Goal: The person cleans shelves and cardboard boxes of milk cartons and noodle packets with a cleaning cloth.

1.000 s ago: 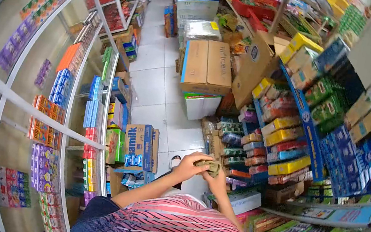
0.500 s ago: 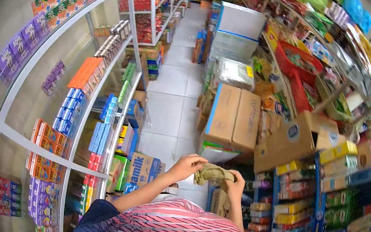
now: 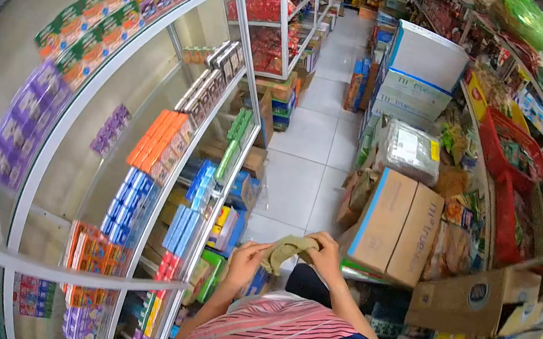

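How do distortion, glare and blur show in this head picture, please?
Head view: fisheye distortion bows the white metal rail, corners black; head view: pale glints on the silvery plastic-wrapped package; head view: the olive-green fabric item looks slightly soft.

Grocery shop, narrow-aisled: matching small cartons [image 3: 161,141] are being displayed in rows on white-edged shelves [image 3: 35,182]; red packets [image 3: 260,61] are being held on a framed rack [image 3: 284,15]; cardboard boxes [image 3: 395,221] are being stacked along the tiled floor [image 3: 302,132]; loose packets [image 3: 518,157] are being kept in red baskets [image 3: 508,207].
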`<state>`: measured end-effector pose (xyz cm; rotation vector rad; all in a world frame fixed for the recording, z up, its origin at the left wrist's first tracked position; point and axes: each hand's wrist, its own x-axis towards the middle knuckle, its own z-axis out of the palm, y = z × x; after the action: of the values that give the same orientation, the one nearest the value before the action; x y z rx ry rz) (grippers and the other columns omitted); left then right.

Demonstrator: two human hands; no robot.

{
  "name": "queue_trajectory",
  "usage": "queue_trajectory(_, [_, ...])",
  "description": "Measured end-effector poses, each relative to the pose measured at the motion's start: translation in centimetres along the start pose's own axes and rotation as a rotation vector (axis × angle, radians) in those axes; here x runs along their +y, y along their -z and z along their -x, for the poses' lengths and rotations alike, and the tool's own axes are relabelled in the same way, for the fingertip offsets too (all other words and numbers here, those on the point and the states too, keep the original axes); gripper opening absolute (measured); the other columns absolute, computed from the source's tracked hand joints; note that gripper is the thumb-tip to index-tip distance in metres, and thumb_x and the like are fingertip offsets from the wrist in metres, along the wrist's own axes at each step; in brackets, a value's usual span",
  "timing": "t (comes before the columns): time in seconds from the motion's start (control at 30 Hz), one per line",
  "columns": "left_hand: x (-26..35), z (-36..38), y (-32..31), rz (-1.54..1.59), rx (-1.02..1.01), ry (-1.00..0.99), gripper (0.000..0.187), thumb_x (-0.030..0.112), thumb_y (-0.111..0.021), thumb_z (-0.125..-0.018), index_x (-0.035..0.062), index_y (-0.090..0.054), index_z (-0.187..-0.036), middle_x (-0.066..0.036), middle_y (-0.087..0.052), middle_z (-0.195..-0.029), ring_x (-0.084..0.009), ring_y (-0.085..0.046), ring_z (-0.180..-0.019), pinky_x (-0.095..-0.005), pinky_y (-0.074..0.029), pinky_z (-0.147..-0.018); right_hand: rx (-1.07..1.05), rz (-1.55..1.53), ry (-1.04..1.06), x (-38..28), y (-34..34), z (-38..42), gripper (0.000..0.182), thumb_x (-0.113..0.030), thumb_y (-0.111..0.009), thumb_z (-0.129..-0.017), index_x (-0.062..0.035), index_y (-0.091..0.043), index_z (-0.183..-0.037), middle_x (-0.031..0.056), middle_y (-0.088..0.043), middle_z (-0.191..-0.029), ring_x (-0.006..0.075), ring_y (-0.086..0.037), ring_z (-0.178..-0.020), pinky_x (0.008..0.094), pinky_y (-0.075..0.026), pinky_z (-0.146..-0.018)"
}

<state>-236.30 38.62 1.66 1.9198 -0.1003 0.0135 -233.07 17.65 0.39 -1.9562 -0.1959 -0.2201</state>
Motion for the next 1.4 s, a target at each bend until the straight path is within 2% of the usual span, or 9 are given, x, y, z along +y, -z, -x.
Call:
queue_trajectory(0.3, [1.0,-21.0,-4.3,-0.024,-0.097,-0.029,0.015,0.003,-0.053,-0.079,0.0025,-0.063,-0.09,-0.005,-0.054,-0.078,-0.0128,-0.048,-0.065,-0.0215,-0.038,-0.059,0.152,-0.051,-0.142,9.4,4.3,-15.1,0.018,-0.006,-0.06,-0.065,-0.002,-0.061,-0.083,0.0118,-0.056,-0.078,0.0267,-0.055,-0.07,0.0309,-0.043,-0.064])
queue_trajectory(0.37, [3.3,-26.7,-6.6,0.06,-0.192,-0.143,0.014,0.003,-0.053,-0.079,0.0034,-0.062,-0.09,-0.006,-0.055,-0.078,-0.0136,-0.049,-0.067,-0.023,-0.039,-0.06,0.325,-0.017,-0.109,12.0,5.8,-18.4,0.019,-0.002,-0.058,-0.064,0.003,-0.056,-0.082,0.0092,-0.056,-0.075,0.0184,-0.055,-0.07,0.0268,-0.042,-0.065])
queue_trajectory(0.43, [6.0,-32.4,-7.9,-0.069,-0.311,-0.17,0.014,0.003,-0.053,-0.079,0.0036,-0.062,-0.089,-0.007,-0.055,-0.081,-0.0146,-0.052,-0.071,-0.0249,-0.041,-0.062,0.346,-0.498,-0.385,12.1,8.5,-22.2,0.013,-0.001,-0.056,-0.067,0.0011,-0.057,-0.079,0.0037,-0.058,-0.077,0.0106,-0.053,-0.073,0.0237,-0.042,-0.067])
queue_trajectory(0.53, [8.3,-39.5,-10.1,-0.055,-0.311,-0.32,0.013,0.004,-0.053,-0.079,0.0035,-0.062,-0.089,-0.008,-0.056,-0.081,-0.0161,-0.053,-0.074,-0.0257,-0.042,-0.065,0.398,-0.694,-0.445,13.7,12.0,-27.4,0.012,-0.001,-0.057,-0.067,0.0005,-0.058,-0.079,0.0026,-0.058,-0.077,0.0095,-0.053,-0.073,0.023,-0.043,-0.067])
queue_trajectory(0.77, [6.7,-47.6,-13.3,0.139,-0.2,-0.223,0.01,0.005,-0.057,-0.078,0.0021,-0.062,-0.086,-0.005,-0.057,-0.085,-0.0096,-0.054,-0.067,-0.0225,-0.044,-0.06,0.329,-0.524,-0.331,11.9,17.2,-35.3,0.017,-0.006,-0.065,-0.07,0.0011,-0.059,-0.085,0.0039,-0.061,-0.076,0.0082,-0.054,-0.068,0.0214,-0.044,-0.062])
queue_trajectory(0.83, [6.5,-49.1,-14.4,0.297,-0.295,0.128,0.011,0.004,-0.055,-0.079,0.0006,-0.059,-0.089,-0.001,-0.054,-0.065,-0.0072,-0.049,-0.054,-0.0198,-0.041,-0.052,0.367,-0.543,-0.37,12.0,17.7,-36.3,0.016,-0.006,-0.064,-0.071,0.0015,-0.06,-0.084,0.0048,-0.061,-0.077,0.0084,-0.055,-0.068,0.0214,-0.044,-0.062])
queue_trajectory(0.9, [6.5,-51.1,-16.1,0.282,-0.334,0.05,0.012,0.004,-0.056,-0.079,0.0015,-0.059,-0.09,0.001,-0.051,-0.056,-0.0055,-0.044,-0.045,-0.0187,-0.038,-0.045,0.515,-0.868,-0.378,12.7,18.1,-37.7,0.014,-0.004,-0.063,-0.073,0.0019,-0.059,-0.084,0.0063,-0.061,-0.078,0.0099,-0.056,-0.068,0.0222,-0.045,-0.062])
queue_trajectory(1.17, [6.6,-61.1,-22.1,0.387,-0.606,0.045,0.018,-0.001,-0.059,-0.076,-0.0028,-0.057,-0.094,-0.005,-0.059,-0.078,-0.0086,-0.055,-0.07,-0.0204,-0.045,-0.063,0.791,-1.302,-0.257,15.2,17.6,-47.4,0.021,-0.008,-0.05,-0.083,0.0,-0.048,-0.102,0.0089,-0.056,-0.098,0.0176,-0.054,-0.092,0.0303,-0.043,-0.083])
queue_trajectory(1.4, [9.8,-75.9,-23.9,0.526,-0.544,-0.037,0.022,-0.006,-0.057,-0.073,-0.0033,-0.052,-0.095,-0.007,-0.059,-0.086,-0.0106,-0.056,-0.078,-0.0215,-0.045,-0.072,0.633,-0.943,0.019,17.3,14.6,-64.0,0.054,-0.026,-0.052,-0.076,0.0003,-0.035,-0.12,0.011,-0.045,-0.115,0.0208,-0.043,-0.108,0.0309,-0.032,-0.094])
